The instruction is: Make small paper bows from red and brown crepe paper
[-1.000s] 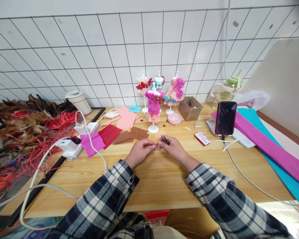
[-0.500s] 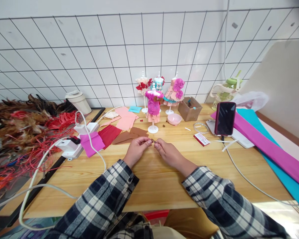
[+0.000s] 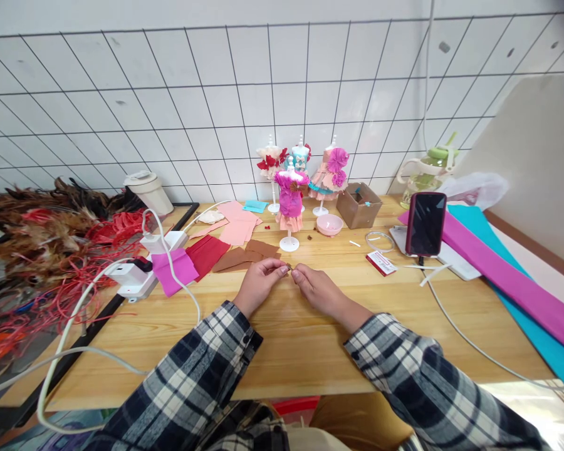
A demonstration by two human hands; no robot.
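My left hand point(image 3: 262, 283) and my right hand point(image 3: 320, 290) meet fingertip to fingertip over the middle of the wooden table. Between them they pinch a small brown piece point(image 3: 289, 267), perhaps paper; most of it is hidden by the fingers. Just beyond stands a miniature dress form point(image 3: 290, 203) in a magenta top and peach skirt, on a round white base. Brown paper pieces point(image 3: 245, 257) lie left of it, close to my left hand. Three more dressed forms, one with magenta flowers point(image 3: 329, 172), stand behind.
Red paper point(image 3: 207, 255), magenta paper point(image 3: 172, 272) and peach sheets point(image 3: 239, 222) lie at left beside power strips point(image 3: 136, 280) with white cables. A pink bowl point(image 3: 329, 225), a cardboard box point(image 3: 360, 207) and an upright phone point(image 3: 427, 223) stand at right. Feathers point(image 3: 37, 232) heap at far left.
Both hands stay almost in place, with only a slight shift of the fingertips around the small brown piece. Nothing else has visibly moved.
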